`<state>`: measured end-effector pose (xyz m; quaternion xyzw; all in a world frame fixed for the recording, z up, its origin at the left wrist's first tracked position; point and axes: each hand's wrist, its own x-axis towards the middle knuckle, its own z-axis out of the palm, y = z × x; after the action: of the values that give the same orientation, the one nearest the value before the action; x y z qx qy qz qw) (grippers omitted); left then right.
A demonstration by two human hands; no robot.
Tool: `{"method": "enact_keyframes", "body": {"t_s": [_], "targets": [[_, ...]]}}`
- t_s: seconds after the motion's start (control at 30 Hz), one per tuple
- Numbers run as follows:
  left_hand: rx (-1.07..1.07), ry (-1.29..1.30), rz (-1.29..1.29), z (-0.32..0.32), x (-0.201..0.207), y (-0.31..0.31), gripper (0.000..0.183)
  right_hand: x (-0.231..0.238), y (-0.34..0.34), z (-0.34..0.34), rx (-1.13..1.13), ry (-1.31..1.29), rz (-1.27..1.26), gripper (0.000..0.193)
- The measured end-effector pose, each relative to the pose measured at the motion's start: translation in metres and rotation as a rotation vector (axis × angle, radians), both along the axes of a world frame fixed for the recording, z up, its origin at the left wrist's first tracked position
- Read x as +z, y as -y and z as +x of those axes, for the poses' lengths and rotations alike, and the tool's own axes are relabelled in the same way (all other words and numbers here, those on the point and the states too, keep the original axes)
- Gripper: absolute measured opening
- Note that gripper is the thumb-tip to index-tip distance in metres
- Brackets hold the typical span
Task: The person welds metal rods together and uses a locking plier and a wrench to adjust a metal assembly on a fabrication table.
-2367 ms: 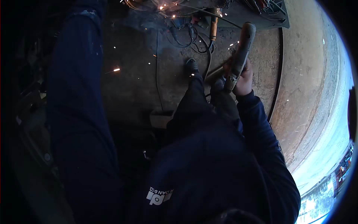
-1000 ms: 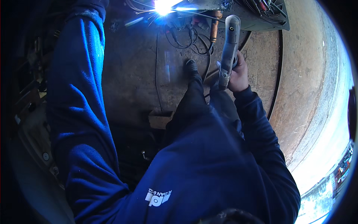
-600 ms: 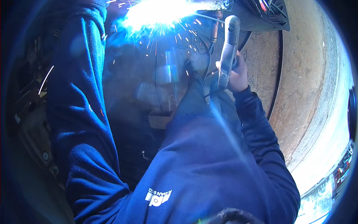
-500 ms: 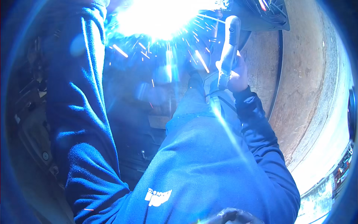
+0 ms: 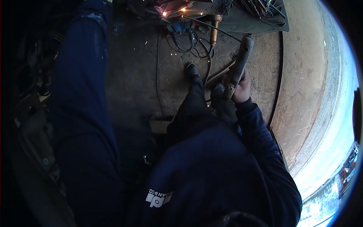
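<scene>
My right hand (image 5: 242,87) is wrapped round a worn welding electrode holder (image 5: 240,60), which tilts up and to the right. From its top end a thin welding rod (image 5: 215,28) runs up and left to a metal workpiece (image 5: 174,8) at the upper edge. Small spots on the workpiece glow orange, one of them close to the rod's tip. My left arm (image 5: 81,75), in a dark blue sleeve, stretches up along the left side. Its hand lies past the upper edge, so its fingers are hidden.
Below the workpiece are a blue tool (image 5: 180,27) with dark cables and an upright tan handle (image 5: 214,33). A dark tray (image 5: 281,25) of rods and scrap stands at the upper right. Cables (image 5: 208,66) cross the floor beside my shoe (image 5: 192,70). Dark clutter fills the left.
The bright arc and flying sparks have gone, leaving small glowing spots. My right hand and the electrode holder have come slightly lower and to the right, and the holder tilts more.
</scene>
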<state>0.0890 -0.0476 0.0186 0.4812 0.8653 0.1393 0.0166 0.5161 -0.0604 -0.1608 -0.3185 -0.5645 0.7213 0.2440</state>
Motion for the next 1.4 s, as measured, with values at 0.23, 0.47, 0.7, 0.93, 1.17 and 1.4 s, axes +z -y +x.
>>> {"method": "enact_keyframes", "body": {"t_s": [0.23, 0.47, 0.7, 0.93, 1.17, 1.4], "targets": [[-0.017, 0.056, -0.011, -0.016, -0.003, 0.001, 0.079, 0.007, 0.002, -0.009, 0.036, -0.063, -0.175, 0.037], [0.046, 0.038, -0.1, -0.01, 0.002, -0.003, 0.08, 0.004, 0.0, -0.015, 0.042, -0.023, -0.112, 0.032], [0.004, 0.023, -0.068, -0.019, -0.003, 0.0, 0.081, 0.014, 0.001, -0.028, 0.028, -0.061, -0.125, 0.034], [0.01, 0.016, -0.058, -0.011, -0.001, 0.0, 0.079, 0.011, -0.001, -0.031, 0.041, -0.012, -0.08, 0.037], [-0.027, 0.0, -0.027, -0.01, 0.001, 0.001, 0.078, 0.013, -0.002, -0.034, 0.06, 0.001, -0.043, 0.038], [-0.002, -0.002, -0.041, -0.016, -0.003, 0.0, 0.078, 0.013, -0.002, -0.037, 0.043, -0.01, -0.083, 0.039]]}}
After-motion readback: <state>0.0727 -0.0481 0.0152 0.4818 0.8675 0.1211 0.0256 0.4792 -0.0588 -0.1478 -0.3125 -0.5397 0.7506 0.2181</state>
